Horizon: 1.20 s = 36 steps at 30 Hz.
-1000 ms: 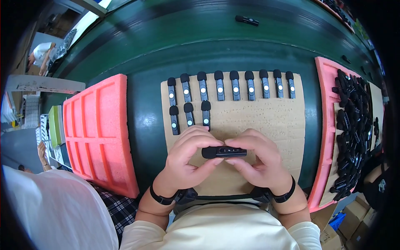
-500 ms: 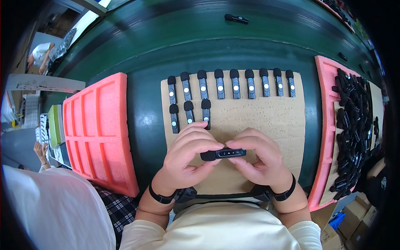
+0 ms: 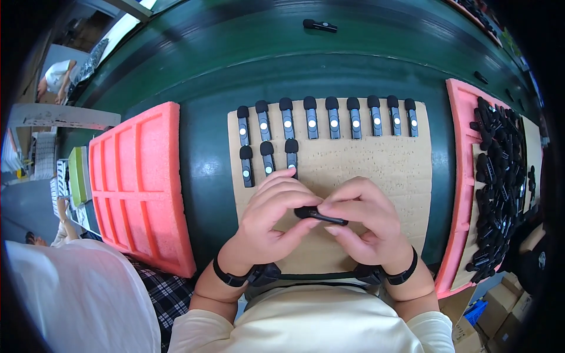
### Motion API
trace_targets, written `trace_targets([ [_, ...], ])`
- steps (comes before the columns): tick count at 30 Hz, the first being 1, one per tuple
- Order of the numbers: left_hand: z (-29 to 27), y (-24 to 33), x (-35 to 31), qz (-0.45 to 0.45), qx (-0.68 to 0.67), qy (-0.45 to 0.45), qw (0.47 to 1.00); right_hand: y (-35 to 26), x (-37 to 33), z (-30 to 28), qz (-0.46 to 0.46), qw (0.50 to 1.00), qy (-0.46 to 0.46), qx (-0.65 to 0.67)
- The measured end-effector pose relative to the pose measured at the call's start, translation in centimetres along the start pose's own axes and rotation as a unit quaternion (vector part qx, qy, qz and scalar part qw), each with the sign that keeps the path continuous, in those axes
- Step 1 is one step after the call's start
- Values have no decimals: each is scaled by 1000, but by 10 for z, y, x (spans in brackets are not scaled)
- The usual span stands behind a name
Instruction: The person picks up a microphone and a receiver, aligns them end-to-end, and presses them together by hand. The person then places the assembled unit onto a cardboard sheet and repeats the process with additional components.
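Over the cardboard sheet [image 3: 376, 162], I hold a small black wireless clip-on microphone [image 3: 325, 217] between both hands. My left hand [image 3: 268, 217] pinches its foam-capped end with thumb and fingers. At the other end, the thumb and fingers of my right hand [image 3: 371, 220] close on the slim body. The microphone lies almost level, turned on its narrow side. Beyond my hands, similar microphones with round white stickers form a full row [image 3: 334, 120] along the sheet's far edge. Three more, including one [image 3: 246, 167], make a second row at the left; my left fingertips overlap the nearest.
A pink foam tray [image 3: 138, 188] with recessed slots stands at the left. Another pink tray [image 3: 456, 176] on the right bears a heap of black microphones [image 3: 497, 188]. One microphone [image 3: 321, 26] lies on the far green belt. Other people [image 3: 82, 294] are at the left; cardboard boxes [image 3: 500, 303] sit lower right.
The held microphone has been rolled in my fingers, from its flat face with small marks showing to its narrow side. The microphone on the far belt has shifted left.
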<state>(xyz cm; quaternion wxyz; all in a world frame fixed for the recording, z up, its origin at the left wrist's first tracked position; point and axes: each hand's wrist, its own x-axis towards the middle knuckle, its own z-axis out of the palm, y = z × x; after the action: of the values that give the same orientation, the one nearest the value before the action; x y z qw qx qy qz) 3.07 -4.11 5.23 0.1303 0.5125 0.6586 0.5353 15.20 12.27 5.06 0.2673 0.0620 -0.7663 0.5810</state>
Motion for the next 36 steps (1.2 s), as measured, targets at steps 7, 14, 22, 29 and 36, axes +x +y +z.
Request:
trace_targets([
  [7, 8, -3, 0, 17, 36, -22, 999, 1, -3, 0, -17, 1000, 16, -7],
  [14, 7, -2, 2, 25, 60, -32, 997, 3, -3, -1, -30, 999, 12, -42],
  [22, 4, 1, -1, 7, 190, 21, 982, 20, -2, 2, 9, 990, 51, -131],
  [29, 4, 3, -8, -6, 272, -122, 954, 29, 2, 9, 29, 956, -65, -286],
  [36, 5, 6, -8, -12, 268, -119, 956, 29, 2, 11, 50, 947, -87, -307],
])
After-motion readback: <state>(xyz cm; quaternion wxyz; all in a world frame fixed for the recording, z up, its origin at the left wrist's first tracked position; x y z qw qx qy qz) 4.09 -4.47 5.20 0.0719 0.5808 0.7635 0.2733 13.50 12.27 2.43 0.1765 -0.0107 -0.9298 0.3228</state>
